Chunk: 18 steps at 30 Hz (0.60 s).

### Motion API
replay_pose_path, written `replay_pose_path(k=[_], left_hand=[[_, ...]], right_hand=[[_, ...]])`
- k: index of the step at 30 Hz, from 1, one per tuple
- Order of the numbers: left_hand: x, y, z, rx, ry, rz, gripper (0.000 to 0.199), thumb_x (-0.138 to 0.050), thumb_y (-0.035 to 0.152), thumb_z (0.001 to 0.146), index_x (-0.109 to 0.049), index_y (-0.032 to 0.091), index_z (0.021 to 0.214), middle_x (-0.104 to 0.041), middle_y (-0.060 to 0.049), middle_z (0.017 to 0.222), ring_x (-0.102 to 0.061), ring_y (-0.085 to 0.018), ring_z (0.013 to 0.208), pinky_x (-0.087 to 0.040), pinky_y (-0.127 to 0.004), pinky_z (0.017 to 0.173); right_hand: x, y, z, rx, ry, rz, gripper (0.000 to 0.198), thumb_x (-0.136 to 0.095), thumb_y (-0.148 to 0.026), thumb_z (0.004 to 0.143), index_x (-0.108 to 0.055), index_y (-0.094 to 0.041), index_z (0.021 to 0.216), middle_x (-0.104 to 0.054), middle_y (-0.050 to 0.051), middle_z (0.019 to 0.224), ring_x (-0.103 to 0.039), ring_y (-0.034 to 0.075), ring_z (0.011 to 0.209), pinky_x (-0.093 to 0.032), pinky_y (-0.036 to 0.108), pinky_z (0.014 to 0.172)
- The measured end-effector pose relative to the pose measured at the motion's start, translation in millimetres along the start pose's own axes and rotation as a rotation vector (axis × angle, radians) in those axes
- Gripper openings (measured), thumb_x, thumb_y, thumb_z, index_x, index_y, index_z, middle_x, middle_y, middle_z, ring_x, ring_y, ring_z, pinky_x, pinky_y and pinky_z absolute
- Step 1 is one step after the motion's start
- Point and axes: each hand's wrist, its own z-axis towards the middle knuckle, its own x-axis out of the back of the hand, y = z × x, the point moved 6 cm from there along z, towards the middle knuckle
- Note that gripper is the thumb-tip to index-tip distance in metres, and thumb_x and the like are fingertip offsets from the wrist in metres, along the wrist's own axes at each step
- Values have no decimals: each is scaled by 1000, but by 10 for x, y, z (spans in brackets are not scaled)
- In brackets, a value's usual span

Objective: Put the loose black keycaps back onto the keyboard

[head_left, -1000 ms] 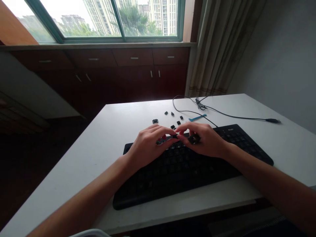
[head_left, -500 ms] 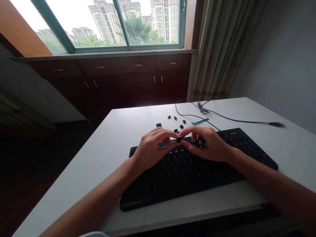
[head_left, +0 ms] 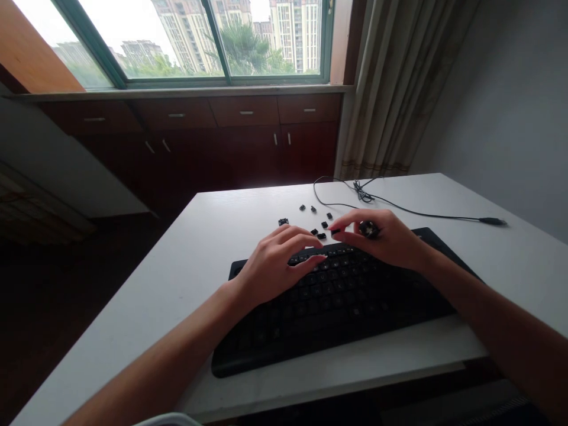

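Observation:
My left hand rests over the left part of a black keyboard, thumb and fingers apart with nothing between them. Just beyond the keyboard's far edge, my right hand pinches a small black keycap between thumb and forefinger. The same hand's curled fingers also keep a dark, round-ended object with pale marks, whose kind I cannot make out. Near the pinched keycap lie several loose black keycaps on the white table.
The white table carries the keyboard. A black cable with a bundled loop runs across the back right to its plug. Beyond stand wooden cabinets under a window, with a curtain at the right.
My left fingers have come off the small black keycap and spread. My right hand has moved away and to the right with it, now covering the spot where a blue tool lay.

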Motion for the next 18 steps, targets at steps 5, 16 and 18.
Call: replay_pose_path(k=[5,16,18], left_hand=[[-63,-14,-11,22,-82,13,11,-64,21,92,-66,19,103,-70,-5,101,-63,-17,94,-54,-32,80],[-94,-46,-22,63,-123,26,14,-60,25,94,-66,20,106,-70,-6,102,-62,-18,93,-54,-34,79],[-96,-47,-23,62,-123,27,14,-60,25,94,-66,20,106,-70,-6,102,-63,-19,93,-54,-34,79]], right_hand=[[234,93,-14,-105,95,-26,33,-77,-39,80,-74,-20,107,-73,3,86,-52,9,55,-42,25,52],[88,-64,-16,109,-3,-180,25,-72,-33,85,-74,-23,108,-75,6,97,-67,19,82,-55,33,76],[58,-73,-14,131,-38,-175,26,-71,-32,87,-74,-24,111,-74,7,102,-68,20,88,-55,35,81]])
